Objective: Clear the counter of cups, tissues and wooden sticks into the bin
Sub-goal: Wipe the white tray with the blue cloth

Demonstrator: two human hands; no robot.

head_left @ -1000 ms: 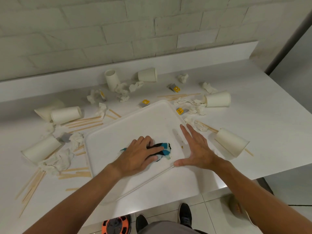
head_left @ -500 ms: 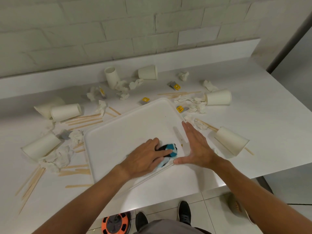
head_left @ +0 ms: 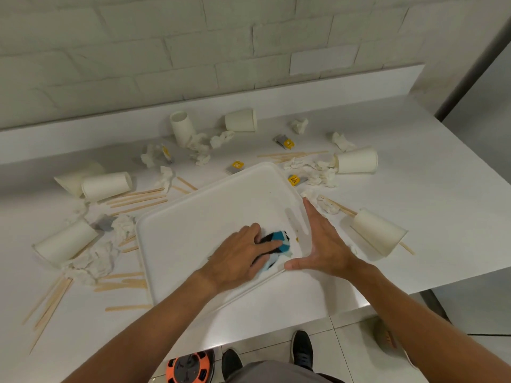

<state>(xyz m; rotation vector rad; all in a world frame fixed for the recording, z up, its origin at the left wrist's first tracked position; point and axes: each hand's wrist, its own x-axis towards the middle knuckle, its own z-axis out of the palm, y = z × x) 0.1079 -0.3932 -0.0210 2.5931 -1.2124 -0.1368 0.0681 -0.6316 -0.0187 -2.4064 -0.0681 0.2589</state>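
Our left hand [head_left: 237, 258], fingers curled over the blue-and-black cloth [head_left: 279, 241], has wiped rightward across the white tray [head_left: 210, 211] to meet our flat, open right hand [head_left: 323, 244] bracing its edge. Cups [head_left: 378, 233], tissues [head_left: 91, 261] and wooden sticks [head_left: 138, 197] still litter the counter [head_left: 414, 205]; binning seems not yet begun.

Seven white paper cups litter the table [head_left: 420, 194]. The upright cup [head_left: 181, 128] stands mouth up at the back; the back cup [head_left: 240, 120] lies on its side near it. The left pair [head_left: 106, 185] lies side by side. The near-left cup [head_left: 65, 241], right cup [head_left: 356, 160] and near-right cup [head_left: 377, 232] are all tipped over. Crumpled white tissues [head_left: 91, 262] are heaped beside the near-left cup, and a tissue clump [head_left: 315, 171] lies at the right cup's mouth. Flat wooden sticks [head_left: 138, 199] lie in loose bundles, with far-left sticks [head_left: 49, 302] fanned apart.
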